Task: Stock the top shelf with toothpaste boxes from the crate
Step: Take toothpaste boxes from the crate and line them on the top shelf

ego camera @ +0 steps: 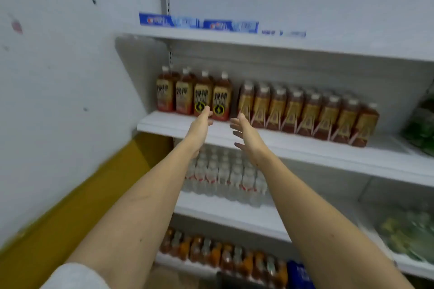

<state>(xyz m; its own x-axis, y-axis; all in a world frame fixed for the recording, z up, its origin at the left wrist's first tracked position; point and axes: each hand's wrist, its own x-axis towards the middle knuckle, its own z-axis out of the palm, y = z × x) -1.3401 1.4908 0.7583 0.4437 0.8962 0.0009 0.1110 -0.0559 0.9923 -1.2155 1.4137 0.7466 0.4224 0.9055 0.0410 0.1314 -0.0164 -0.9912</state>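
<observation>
Both hands empty, fingers straight, palms facing each other. Left hand (199,124) and right hand (246,135) near each other, raised in front of the tea bottles (204,96). Toothpaste boxes (198,23) lie in a row on the top shelf (234,38), well above both hands.

A single head-worn wide-angle camera looks forward and slightly down at a shelving unit (293,145) from close range, tilted so the shelves slope down to the right. Both forearms reach in from the bottom edge (only this one view exists), and the white wall (58,77) fills the left side.
</observation>
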